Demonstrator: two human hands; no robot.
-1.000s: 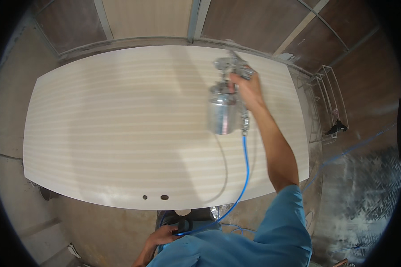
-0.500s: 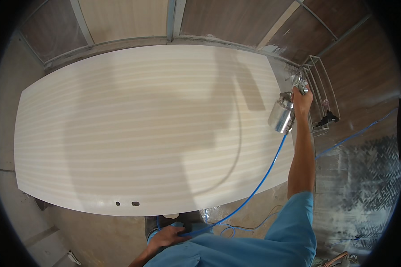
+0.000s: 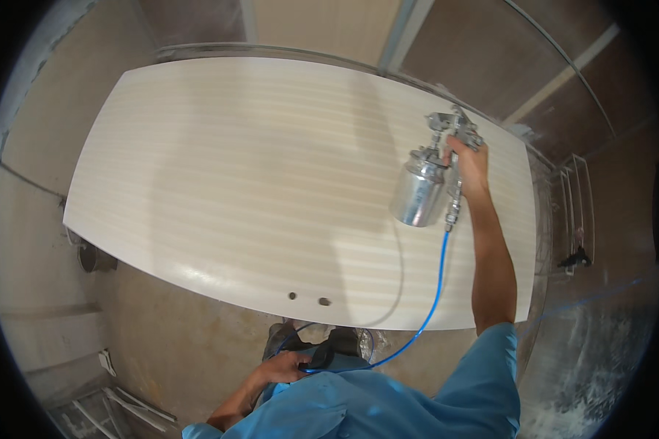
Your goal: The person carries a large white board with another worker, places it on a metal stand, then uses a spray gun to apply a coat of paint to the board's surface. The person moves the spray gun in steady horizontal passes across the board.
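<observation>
My right hand [image 3: 470, 167] is wrapped round the handle of a silver spray gun [image 3: 447, 126], its metal paint cup [image 3: 417, 192] hanging below. The gun is over the right part of a large cream-white door panel [image 3: 249, 183], which has two small holes near its near edge. From the bottom of the handle a blue air hose [image 3: 437, 289] curves down toward my body. By my waist, my left hand [image 3: 284, 366] is closed on the hose; its fingertips are partly hidden.
A wire rack [image 3: 580, 212] with a black item stands at the right by the brown wall panels. Beyond the panel's far edge runs a wall with metal strips [image 3: 397, 36]. A dark round container [image 3: 95, 257] is at the left, and metal frames [image 3: 117, 410] lie lower left.
My right hand has brought the spray gun leftward from the panel's right end to over its surface. The view has turned, and the panel appears shifted and tilted. My left hand stays by my waist.
</observation>
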